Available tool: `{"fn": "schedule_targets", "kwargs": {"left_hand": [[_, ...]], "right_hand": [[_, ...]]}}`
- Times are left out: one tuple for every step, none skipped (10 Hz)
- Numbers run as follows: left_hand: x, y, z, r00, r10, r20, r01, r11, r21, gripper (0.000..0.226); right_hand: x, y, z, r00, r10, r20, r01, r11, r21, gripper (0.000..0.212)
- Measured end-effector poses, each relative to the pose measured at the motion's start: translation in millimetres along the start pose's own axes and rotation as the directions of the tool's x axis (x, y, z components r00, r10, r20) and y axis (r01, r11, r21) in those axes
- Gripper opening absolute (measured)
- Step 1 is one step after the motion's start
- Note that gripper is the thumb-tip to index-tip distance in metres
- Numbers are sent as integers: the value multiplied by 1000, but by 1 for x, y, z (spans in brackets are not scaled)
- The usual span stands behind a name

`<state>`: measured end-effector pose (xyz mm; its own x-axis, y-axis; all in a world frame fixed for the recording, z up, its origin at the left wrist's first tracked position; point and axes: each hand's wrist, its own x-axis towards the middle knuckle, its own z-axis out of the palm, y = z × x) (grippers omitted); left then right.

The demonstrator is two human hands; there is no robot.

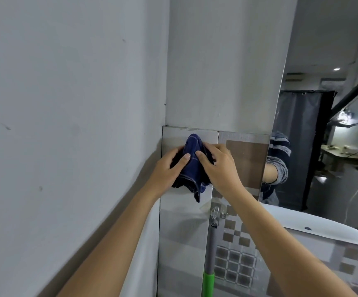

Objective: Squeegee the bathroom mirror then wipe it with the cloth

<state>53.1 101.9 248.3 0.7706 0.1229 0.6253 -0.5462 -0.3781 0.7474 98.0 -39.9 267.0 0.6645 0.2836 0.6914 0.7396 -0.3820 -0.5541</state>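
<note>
We hold the dark blue cloth (192, 168) bunched between both hands in front of the tiled wall (246, 159), just left of the mirror (324, 125) and not yet touching the glass. The left hand (169, 166) grips its left side with the thumb laid across the front. The right hand (219, 166) grasps the other side, its fingers (211, 147) curled over the top fold. A loose corner dangles below our hands. Under it a grey pole with a green grip, which we take for the squeegee handle (209, 254), hangs from a clear hook (214, 212), so we judge the wiping step is at hand. The cloth looks light, soft and limp. It will sag and trail unless we gather it into a flat pad. We would keep the folds in the palm and press with flat fingers, so that loose edges do not drag streaks across the glass.
</note>
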Motion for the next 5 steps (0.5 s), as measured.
{"fn": "schedule_targets", "kwargs": {"left_hand": [[1,-1,2,1000,22,-17,-21,999,49,30],[1,1,3,997,67,-22,-62,979,196,30],[2,6,0,998,61,9,-60,932,357,34],[-8,22,1,1000,21,5,-21,874,485,39],[-19,35,2,999,-34,-9,32,776,630,67]], "right_hand": [[-1,1,2,1000,-18,-24,18,1000,7,37],[-3,-3,-1,1000,-25,-15,24,999,-38,36],[-6,-8,-5,1000,-9,12,11,993,-118,33],[-17,-18,-15,999,8,52,1,982,-187,36],[-31,-25,-32,996,-31,89,58,948,-314,59]]}}
